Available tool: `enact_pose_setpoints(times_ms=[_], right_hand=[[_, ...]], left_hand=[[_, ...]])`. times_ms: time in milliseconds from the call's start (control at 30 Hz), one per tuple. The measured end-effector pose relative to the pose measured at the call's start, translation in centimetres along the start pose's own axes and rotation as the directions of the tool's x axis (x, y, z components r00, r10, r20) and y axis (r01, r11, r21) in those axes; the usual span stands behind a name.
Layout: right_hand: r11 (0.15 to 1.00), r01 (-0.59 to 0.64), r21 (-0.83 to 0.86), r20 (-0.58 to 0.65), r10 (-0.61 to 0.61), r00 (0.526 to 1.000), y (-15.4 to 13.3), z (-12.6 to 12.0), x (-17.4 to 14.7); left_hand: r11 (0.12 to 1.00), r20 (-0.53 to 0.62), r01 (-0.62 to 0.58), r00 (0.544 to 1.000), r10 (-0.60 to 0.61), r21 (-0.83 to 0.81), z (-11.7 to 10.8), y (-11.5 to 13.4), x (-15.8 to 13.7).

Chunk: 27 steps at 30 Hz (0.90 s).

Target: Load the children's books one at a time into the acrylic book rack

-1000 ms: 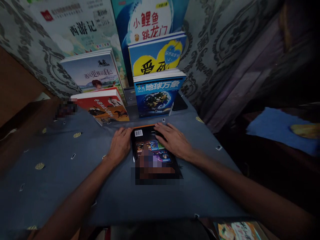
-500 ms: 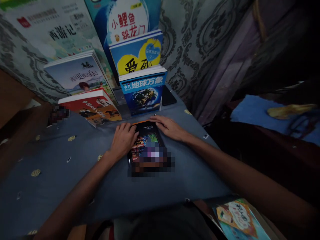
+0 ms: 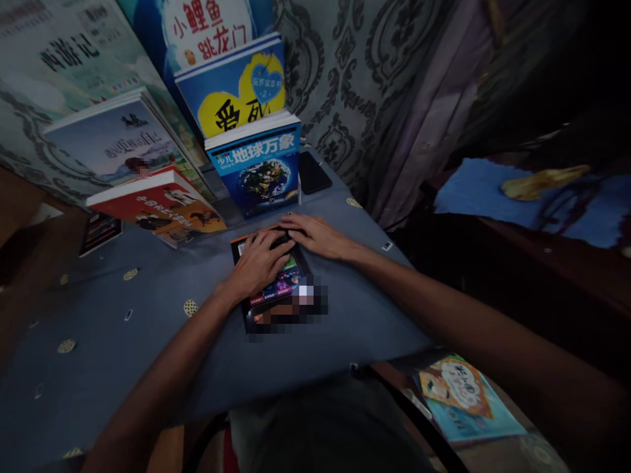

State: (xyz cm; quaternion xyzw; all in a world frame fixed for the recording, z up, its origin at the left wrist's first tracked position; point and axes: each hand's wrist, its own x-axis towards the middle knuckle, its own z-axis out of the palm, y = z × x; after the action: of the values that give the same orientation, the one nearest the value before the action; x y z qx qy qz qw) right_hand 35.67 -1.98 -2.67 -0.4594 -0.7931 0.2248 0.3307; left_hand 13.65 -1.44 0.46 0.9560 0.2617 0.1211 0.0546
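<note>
Fingers of our left hand (image 3: 257, 264) slightly apart, draped over upper cover of black book (image 3: 286, 285), not clamped. Slid inward from left edge within last second, so we're covering more of it now, probably steadying it. Book's flat on table (image 3: 355, 315), just in front of standing blue book (image 3: 266, 179). Our right hand (image 3: 323, 238) at top right corner, fingers loosely together, no grip.

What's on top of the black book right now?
The left hand lies across the upper part of the black book; the right hand has fingers over its far right corner. Whatever is printed beneath them is hidden.
</note>
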Motion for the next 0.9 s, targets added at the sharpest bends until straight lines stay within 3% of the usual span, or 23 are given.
enact_pose_setpoints(times_ms=[467,667,900], right_hand=[[0.999,-0.003,-0.033,0.0,0.003,1.0,-0.5,-0.1,-0.2],[0.999,-0.013,-0.042,0.003,0.013,1.0,-0.6,-0.1,-0.2],[0.992,-0.008,-0.123,-0.011,0.006,1.0,-0.8,0.1,-0.2]], left_hand=[[0.992,0.114,-0.082,0.989,0.093,-0.097,-1.3,4.0,-3.2],[0.973,0.15,-0.165,0.97,0.189,-0.162,-1.8,6.0,-4.6],[0.976,0.148,-0.189,0.968,0.204,-0.109,-1.4,6.6,-5.3]])
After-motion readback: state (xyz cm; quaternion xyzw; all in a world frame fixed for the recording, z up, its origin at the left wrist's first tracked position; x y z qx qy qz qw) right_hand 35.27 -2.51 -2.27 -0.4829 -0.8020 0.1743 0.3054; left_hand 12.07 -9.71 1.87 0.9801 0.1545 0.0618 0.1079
